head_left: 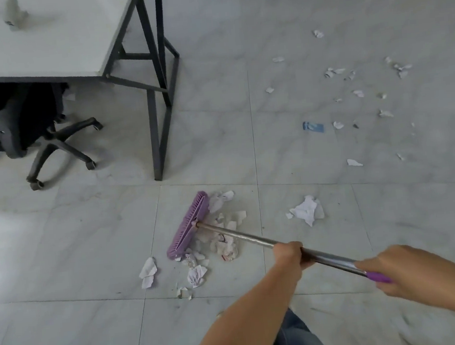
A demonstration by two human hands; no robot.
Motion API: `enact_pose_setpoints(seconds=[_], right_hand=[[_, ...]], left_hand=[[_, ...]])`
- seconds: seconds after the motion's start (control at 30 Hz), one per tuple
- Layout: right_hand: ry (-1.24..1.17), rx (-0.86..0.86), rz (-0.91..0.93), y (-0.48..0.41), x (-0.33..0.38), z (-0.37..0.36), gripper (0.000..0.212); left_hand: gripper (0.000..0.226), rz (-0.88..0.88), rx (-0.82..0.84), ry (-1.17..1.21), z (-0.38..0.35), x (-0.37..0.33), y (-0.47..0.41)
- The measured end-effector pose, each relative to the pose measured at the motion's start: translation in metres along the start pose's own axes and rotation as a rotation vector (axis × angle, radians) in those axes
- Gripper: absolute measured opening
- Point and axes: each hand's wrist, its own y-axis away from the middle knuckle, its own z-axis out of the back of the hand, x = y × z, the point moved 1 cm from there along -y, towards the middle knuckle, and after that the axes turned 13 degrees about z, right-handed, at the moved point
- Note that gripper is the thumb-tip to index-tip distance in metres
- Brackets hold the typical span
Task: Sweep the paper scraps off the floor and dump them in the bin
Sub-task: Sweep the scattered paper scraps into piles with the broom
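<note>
The paper scraps (222,242) I have gathered lie in a loose heap on the floor, touching the purple broom head (188,224) on its three o'clock side. I set the bristles behind them, I judge, so one pull drags the lot toward me. My left hand (291,255) is wrapped tight around the metal handle (255,237) midway, to steer and press. My right hand (402,269) curls around the purple grip at the top end, at four o'clock from the heap, for leverage. A crumpled sheet (306,210) sits apart at three o'clock, and many small bits (357,93) lie scattered at one to two o'clock, so plenty is left to sweep. The table (42,51) and office chair (36,135) stand at ten o'clock. I see no bin.
</note>
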Motion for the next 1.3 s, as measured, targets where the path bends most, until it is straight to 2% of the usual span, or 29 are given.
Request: enact_pose_setpoints(seconds=[0.3, 0.43, 0.53, 0.7, 0.77, 0.83, 0.9, 0.97, 1.1, 1.17, 1.23, 1.3], right_hand=[[-0.006, -0.121, 0.144, -0.027, -0.059, 0.042, 0.015], [0.044, -0.15, 0.218, -0.049, -0.096, 0.073, 0.02], [0.109, -0.172, 0.262, -0.058, -0.136, 0.104, 0.009], [0.156, -0.176, 0.31, -0.062, -0.193, 0.177, 0.034], [0.164, -0.163, 0.312, -0.067, -0.216, 0.204, 0.029], [0.151, -0.138, 0.305, -0.073, -0.241, 0.23, 0.006], [0.104, -0.115, 0.277, -0.08, -0.265, 0.253, 0.019], [0.092, -0.097, 0.266, -0.09, -0.288, 0.277, 0.025], [0.105, -0.114, 0.231, -0.126, -0.343, 0.328, 0.025], [0.112, -0.136, 0.213, -0.151, -0.373, 0.357, 0.02], [0.154, -0.148, 0.211, -0.175, -0.399, 0.387, 0.005], [0.182, -0.182, 0.211, -0.199, -0.423, 0.415, 0.015]], left_hand=[[0.005, -0.128, -0.08, 0.058, -0.043, -0.061, 0.01], [0.022, -0.228, -0.095, 0.126, -0.071, -0.099, 0.005], [0.024, -0.275, -0.112, 0.171, -0.109, -0.124, 0.006], [0.025, -0.366, -0.125, 0.215, -0.171, -0.173, 0.019], [0.024, -0.372, -0.097, 0.242, -0.195, -0.192, 0.022], [0.023, -0.39, -0.074, 0.263, -0.219, -0.214, 0.024], [0.023, -0.394, -0.057, 0.269, -0.242, -0.237, 0.025], [0.022, -0.383, -0.05, 0.254, -0.263, -0.262, 0.025], [0.02, -0.341, -0.03, 0.231, -0.306, -0.334, 0.021], [0.02, -0.326, -0.003, 0.226, -0.328, -0.375, 0.019], [0.021, -0.308, 0.004, 0.227, -0.349, -0.419, 0.017], [0.021, -0.293, 0.012, 0.224, -0.369, -0.462, 0.016]])
